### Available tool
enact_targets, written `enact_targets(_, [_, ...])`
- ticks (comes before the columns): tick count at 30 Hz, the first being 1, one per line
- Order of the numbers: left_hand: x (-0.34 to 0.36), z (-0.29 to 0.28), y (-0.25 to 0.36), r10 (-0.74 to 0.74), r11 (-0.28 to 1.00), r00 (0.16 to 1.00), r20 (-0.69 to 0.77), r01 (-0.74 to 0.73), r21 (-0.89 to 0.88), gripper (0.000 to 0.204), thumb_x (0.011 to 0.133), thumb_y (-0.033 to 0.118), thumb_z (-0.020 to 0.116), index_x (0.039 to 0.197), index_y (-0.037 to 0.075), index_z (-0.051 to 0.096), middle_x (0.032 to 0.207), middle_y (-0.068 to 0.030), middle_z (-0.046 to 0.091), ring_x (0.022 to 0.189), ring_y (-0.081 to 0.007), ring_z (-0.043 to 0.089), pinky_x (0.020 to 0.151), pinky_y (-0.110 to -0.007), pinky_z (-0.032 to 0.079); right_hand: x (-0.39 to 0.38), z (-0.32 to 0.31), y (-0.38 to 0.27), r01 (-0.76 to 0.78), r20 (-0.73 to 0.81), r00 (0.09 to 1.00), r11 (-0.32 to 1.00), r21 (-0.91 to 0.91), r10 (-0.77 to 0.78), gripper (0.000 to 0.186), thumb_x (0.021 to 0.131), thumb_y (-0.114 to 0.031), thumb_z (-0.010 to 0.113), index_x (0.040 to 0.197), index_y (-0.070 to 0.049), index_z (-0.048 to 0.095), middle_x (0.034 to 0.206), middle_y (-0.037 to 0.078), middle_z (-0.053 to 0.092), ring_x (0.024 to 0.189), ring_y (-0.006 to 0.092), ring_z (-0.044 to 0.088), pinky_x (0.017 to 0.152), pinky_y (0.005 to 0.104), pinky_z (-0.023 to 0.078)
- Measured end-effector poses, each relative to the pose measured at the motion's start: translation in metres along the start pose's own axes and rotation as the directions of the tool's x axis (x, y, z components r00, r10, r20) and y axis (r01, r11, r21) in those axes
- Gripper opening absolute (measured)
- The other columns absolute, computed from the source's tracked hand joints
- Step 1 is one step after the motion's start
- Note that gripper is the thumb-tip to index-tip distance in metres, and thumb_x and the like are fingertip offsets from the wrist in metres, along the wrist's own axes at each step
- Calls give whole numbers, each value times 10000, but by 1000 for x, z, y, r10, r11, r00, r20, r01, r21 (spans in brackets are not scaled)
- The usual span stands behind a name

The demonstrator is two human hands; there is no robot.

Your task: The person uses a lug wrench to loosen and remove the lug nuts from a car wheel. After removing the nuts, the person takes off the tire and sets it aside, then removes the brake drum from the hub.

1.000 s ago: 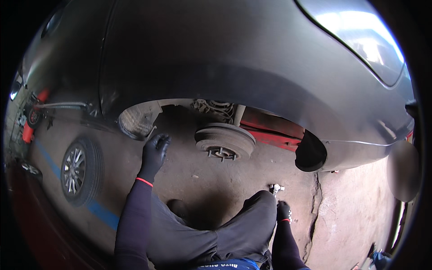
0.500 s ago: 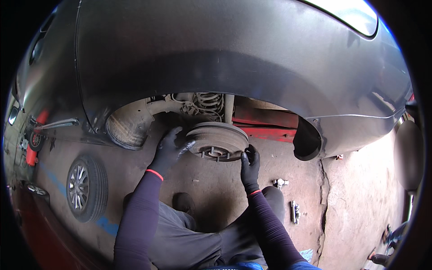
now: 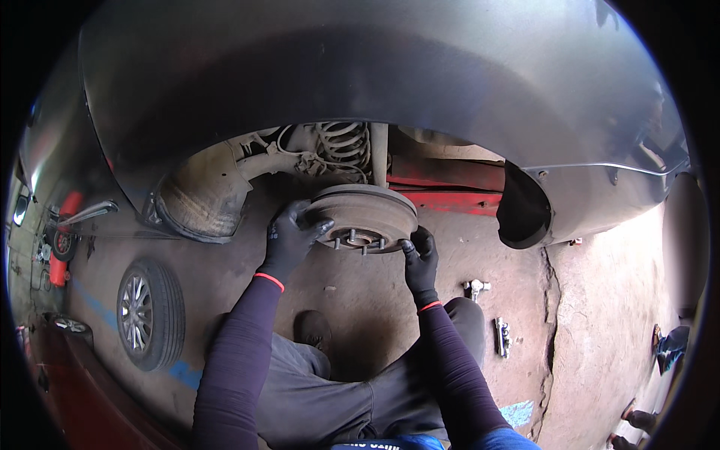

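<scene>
A rusty brake drum (image 3: 367, 208) with several wheel studs standing out of its face sits in the wheel opening of a dark grey car. My gloved left hand (image 3: 289, 238) is on its left edge, the thumb laid along the front rim and the fingers curled round the side. At the lower right rim, my gloved right hand (image 3: 421, 259) pinches the edge between thumb and bent fingers. The fingertips behind the drum are hidden. Above the drum show a coil spring (image 3: 344, 146) and a pale shock absorber (image 3: 380, 154).
The dark fender (image 3: 322, 82) arches over the drum. Behind lies a red metal beam (image 3: 450, 201). A wheel with a tyre (image 3: 150, 315) stands on the floor at left. To the right lie an air tool (image 3: 476, 289) and a small metal tool (image 3: 502, 337). Another person's feet (image 3: 637, 420) show far right.
My left hand has come in from beside the drum onto its left edge. The right hand stays at the right rim. The view has shifted, so the car sits higher in the picture.
</scene>
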State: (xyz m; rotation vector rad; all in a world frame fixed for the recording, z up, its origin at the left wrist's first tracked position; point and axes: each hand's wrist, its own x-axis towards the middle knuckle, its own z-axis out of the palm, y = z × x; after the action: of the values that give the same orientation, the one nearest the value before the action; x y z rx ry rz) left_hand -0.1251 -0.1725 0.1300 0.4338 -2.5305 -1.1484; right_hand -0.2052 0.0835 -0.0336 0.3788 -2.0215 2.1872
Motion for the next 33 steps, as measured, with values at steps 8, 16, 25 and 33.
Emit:
enact_targets(8, [1,-2,3,-4,1000,1000,9,4,-27,590,795,266,854,1226,-60,617,1174,-210,689,1115,-279,663,969,-373,511,29,34,-11,-81,-492,841,951,299,227,464,1066,-376,397,1310,-9,541,1244,158,612,1125,250,594,994,382,452])
enact_targets(16, [5,0,-6,-20,1000,999,33,21,-18,619,793,305,856,1230,-59,613,1184,-216,684,1120,-288,658,977,-386,507,40,43,-5,-115,-563,728,879,462,391,616,1063,-517,318,1291,1,562,1229,158,607,1152,238,562,971,388,447])
enact_targets(25, [0,10,-28,31,996,999,-43,-35,-84,677,822,361,836,1267,-66,559,1172,-164,660,1059,-243,644,936,-357,509,29,33,-8,-26,-318,945,985,168,80,323,1011,-255,570,1217,-6,561,1106,94,607,978,206,583,881,358,481])
enact_targets(33, [-1,35,-43,-427,724,893,144,433,-538,677,871,513,757,1307,33,563,1201,-95,638,1081,-217,609,914,-354,496,12,23,-40,70,-142,984,972,-225,-104,468,840,-185,785,1200,17,563,1049,119,551,982,246,566,908,365,487])
